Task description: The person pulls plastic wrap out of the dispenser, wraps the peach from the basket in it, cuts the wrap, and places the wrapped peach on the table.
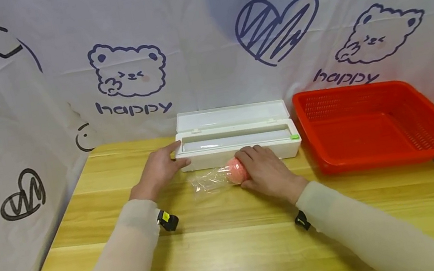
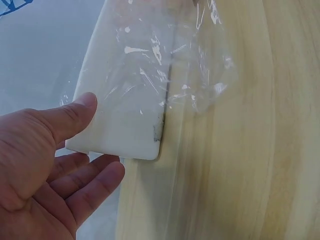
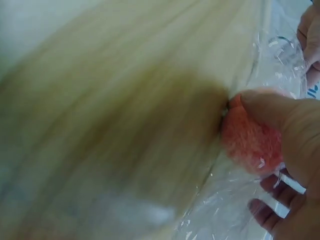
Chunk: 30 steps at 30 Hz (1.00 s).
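A long white cling film box (image 1: pixel 242 154) stands at the back of the table with its lid (image 1: pixel 231 116) raised and a pale roll (image 1: pixel 235 140) inside. My left hand (image 1: pixel 160 168) grips the box's left end, thumb on the front face and fingers round the end. In front of the box, my right hand (image 1: pixel 265 169) holds a pink, rough-textured ball (image 1: pixel 235 171) with thumb and fingers. Clear plastic film (image 1: pixel 210 180) covers the ball and trails off to the left; the left wrist view shows this film (image 2: pixel 200 75) crumpled in front of the box.
A red plastic basket (image 1: pixel 382 159) with perforated sides sits right of the box. The wooden table (image 1: pixel 238 257) meets a white printed cloth (image 1: pixel 204 60) at the back. A black wrist camera (image 1: pixel 168 220) hangs below my left sleeve.
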Each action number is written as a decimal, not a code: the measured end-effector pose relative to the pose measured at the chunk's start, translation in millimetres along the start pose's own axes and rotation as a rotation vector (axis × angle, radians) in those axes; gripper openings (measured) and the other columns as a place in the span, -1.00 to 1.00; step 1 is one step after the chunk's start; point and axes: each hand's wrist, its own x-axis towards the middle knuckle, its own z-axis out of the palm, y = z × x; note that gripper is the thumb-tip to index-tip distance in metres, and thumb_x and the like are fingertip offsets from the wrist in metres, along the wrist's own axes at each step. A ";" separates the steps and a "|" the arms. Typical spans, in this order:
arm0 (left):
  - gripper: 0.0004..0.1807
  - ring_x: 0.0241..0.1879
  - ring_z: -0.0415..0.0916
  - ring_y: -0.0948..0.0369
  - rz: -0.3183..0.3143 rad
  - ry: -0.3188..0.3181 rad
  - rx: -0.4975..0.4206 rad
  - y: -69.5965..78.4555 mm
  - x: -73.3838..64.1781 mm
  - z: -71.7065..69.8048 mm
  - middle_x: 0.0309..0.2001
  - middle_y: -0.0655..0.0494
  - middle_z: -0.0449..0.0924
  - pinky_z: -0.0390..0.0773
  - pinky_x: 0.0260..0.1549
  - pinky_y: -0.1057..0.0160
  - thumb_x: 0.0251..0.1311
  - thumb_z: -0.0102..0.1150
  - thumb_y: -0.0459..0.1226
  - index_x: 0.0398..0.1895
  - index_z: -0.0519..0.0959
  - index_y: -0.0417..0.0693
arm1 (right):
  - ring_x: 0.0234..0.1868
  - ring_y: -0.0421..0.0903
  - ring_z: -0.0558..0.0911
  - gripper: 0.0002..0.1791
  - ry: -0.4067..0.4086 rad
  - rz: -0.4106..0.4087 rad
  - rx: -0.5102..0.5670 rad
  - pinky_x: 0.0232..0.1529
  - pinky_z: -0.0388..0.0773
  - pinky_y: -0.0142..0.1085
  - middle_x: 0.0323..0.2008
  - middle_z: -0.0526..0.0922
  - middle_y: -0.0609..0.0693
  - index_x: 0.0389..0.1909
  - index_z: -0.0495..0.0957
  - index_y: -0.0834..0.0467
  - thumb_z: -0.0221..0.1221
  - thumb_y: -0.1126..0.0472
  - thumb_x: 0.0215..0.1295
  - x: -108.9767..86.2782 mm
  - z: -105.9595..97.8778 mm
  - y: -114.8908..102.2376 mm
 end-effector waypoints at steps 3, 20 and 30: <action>-0.19 0.13 0.57 -0.03 -0.003 -0.002 -0.011 -1.1 -2.2 -0.7 0.47 -0.19 0.46 0.49 0.33 -0.11 0.43 0.32 -0.03 0.65 0.24 0.02 | 0.19 0.15 0.55 -0.23 -0.034 -0.010 0.004 0.25 0.48 0.05 0.20 0.58 0.10 0.26 0.47 0.15 0.55 -0.08 0.12 1.4 -3.0 -2.2; -0.09 0.30 0.57 -0.20 0.031 -0.033 -0.101 -14.7 -24.5 4.8 0.57 -0.23 0.28 0.61 0.23 -0.17 0.37 0.40 -0.17 0.69 0.13 0.01 | 0.16 0.04 0.57 -0.17 -0.242 0.017 0.108 0.23 0.51 0.10 0.10 0.63 0.06 0.25 0.57 0.17 0.49 -0.27 0.09 -13.3 -24.5 -21.9; -0.47 0.32 0.55 -0.09 0.407 0.128 0.203 46.6 -69.0 22.5 0.35 -0.10 0.58 0.52 0.32 -0.15 0.44 0.28 -0.18 0.42 0.50 -0.07 | -0.09 -0.18 0.61 -0.31 -0.365 0.195 0.407 0.09 0.61 -0.23 -0.06 0.63 -0.20 0.19 0.63 0.02 0.51 -0.25 0.11 -19.5 -28.5 -12.6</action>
